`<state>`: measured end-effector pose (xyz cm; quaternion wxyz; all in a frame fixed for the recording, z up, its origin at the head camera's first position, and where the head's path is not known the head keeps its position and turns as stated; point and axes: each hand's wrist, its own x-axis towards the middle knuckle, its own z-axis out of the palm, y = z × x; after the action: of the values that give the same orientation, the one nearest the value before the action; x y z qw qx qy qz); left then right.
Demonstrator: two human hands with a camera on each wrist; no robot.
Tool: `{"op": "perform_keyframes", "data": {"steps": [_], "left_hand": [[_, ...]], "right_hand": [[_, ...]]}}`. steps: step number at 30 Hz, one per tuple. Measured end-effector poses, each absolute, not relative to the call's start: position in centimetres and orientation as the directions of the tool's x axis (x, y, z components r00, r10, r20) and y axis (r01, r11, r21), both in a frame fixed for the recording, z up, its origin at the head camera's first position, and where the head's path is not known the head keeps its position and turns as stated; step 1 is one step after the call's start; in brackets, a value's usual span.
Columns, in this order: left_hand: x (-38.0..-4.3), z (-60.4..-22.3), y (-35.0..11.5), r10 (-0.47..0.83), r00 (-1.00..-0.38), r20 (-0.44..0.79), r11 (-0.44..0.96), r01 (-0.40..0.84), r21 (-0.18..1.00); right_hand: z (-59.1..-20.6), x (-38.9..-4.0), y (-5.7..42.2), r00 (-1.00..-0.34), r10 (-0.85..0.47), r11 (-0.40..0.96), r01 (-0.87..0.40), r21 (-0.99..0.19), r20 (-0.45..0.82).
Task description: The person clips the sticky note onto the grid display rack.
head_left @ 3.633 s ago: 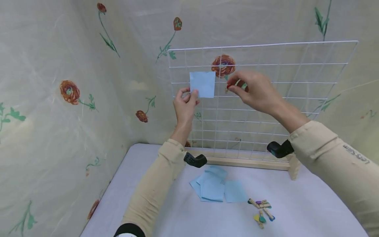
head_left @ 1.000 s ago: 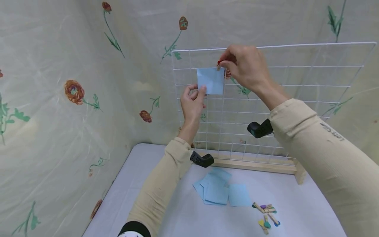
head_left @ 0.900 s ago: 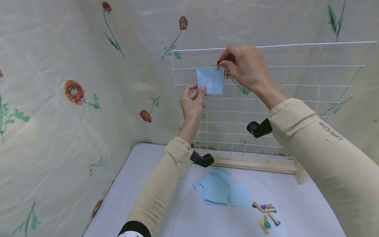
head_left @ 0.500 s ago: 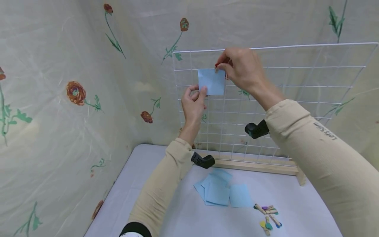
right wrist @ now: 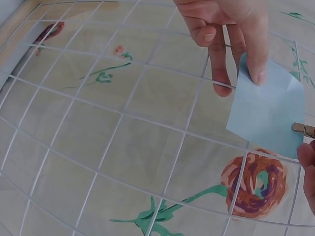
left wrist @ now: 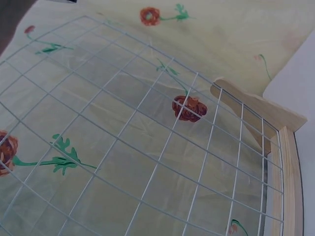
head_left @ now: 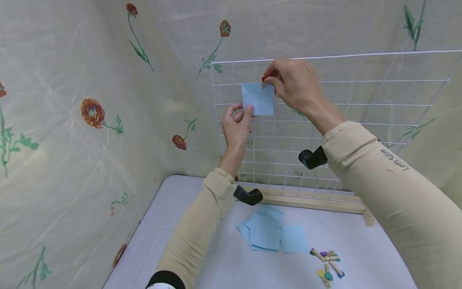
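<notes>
A square light-blue paper note (head_left: 258, 99) lies against the upper left of a white wire grid (head_left: 288, 136). My left hand (head_left: 235, 126) pinches its lower left corner, thumb in front and the other fingers behind the grid. At the note's top edge my right hand (head_left: 294, 86) pinches a small wooden clothespin (right wrist: 302, 129) with a red end. In the right wrist view the clothespin's jaws overlap the note's edge, and the left thumb presses on the paper. The left wrist view shows only the grid and its wooden foot (left wrist: 261, 113).
On the white table (head_left: 216, 257) several blue notes (head_left: 265, 230) lie overlapping, with one more note (head_left: 294, 239) beside them. Several clothespins with coloured ends (head_left: 327, 265) are scattered to their right. A wooden base bar (head_left: 310, 202) carries the grid; a flower-patterned curtain (head_left: 144, 80) hangs around.
My right hand has moved up and left with the clothespin, from beside the note to its top edge. The note was raised slightly earlier; in the last half second little has moved.
</notes>
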<state>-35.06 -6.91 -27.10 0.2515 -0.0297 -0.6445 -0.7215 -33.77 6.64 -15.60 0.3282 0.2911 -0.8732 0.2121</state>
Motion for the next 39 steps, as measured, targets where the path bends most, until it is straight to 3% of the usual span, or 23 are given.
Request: {"op": "perform_keyframes", "data": {"steps": [39], "left_hand": [[-34.8,-27.6,-7.1,-0.288,-0.875,0.388,-0.142,0.44,0.887]], "right_hand": [[-16.6,-33.7,7.5,-0.599,-0.407,0.737,-0.661,-0.14,0.69]]}}
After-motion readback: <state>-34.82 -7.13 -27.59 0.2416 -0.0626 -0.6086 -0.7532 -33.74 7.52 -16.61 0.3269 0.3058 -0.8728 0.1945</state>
